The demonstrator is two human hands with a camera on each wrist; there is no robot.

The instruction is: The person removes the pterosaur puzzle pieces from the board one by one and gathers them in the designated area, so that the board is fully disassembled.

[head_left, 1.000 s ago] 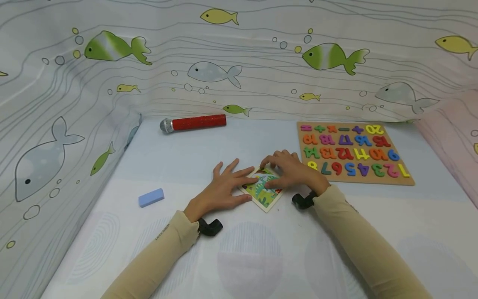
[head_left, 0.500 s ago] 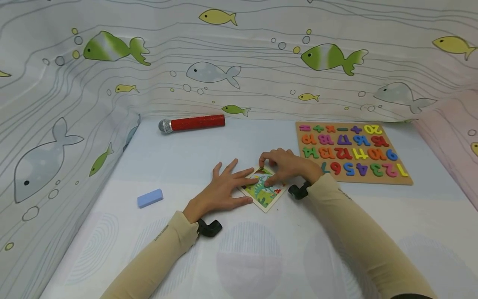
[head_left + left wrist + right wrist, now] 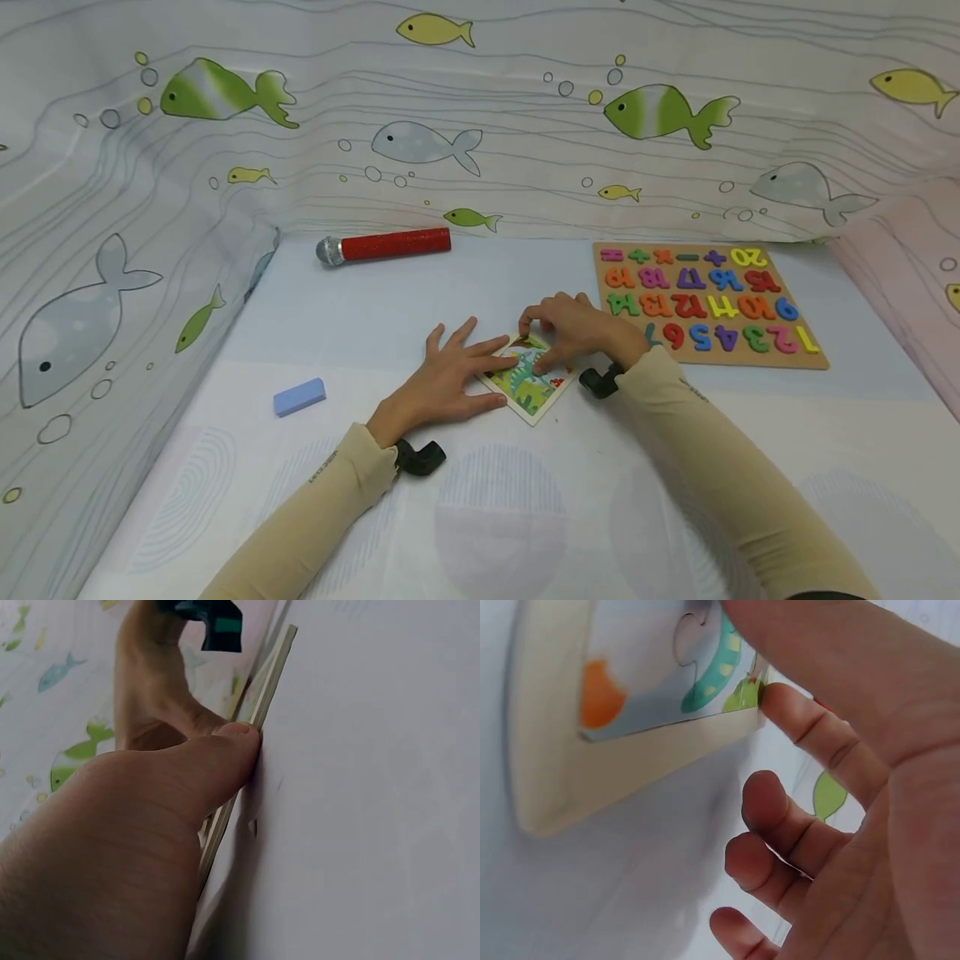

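A: Head view: left hand (image 3: pixel 442 385) flat, fingers spread, on the dinosaur puzzle (image 3: pixel 527 386) at table centre; right hand (image 3: pixel 576 330) curled over its far corner.

B: Left wrist view adds the thumb (image 3: pixel 225 754) pressing the tray's thin edge. Room?

A: Bare table (image 3: pixel 525 517) nearest; blue block (image 3: pixel 299 397) left, number board (image 3: pixel 708 304) right, microphone (image 3: pixel 384 247) farthest.

Soft, even light fills the head view, bright and without glare; only faint shadows lie under the forearms. Edges bow slightly outward. Both wrist views are dimmer and soft-focused: the left hand (image 3: pixel 127 832) looms blurred and shaded, and the right hand (image 3: pixel 855 787) is equally unsharp.
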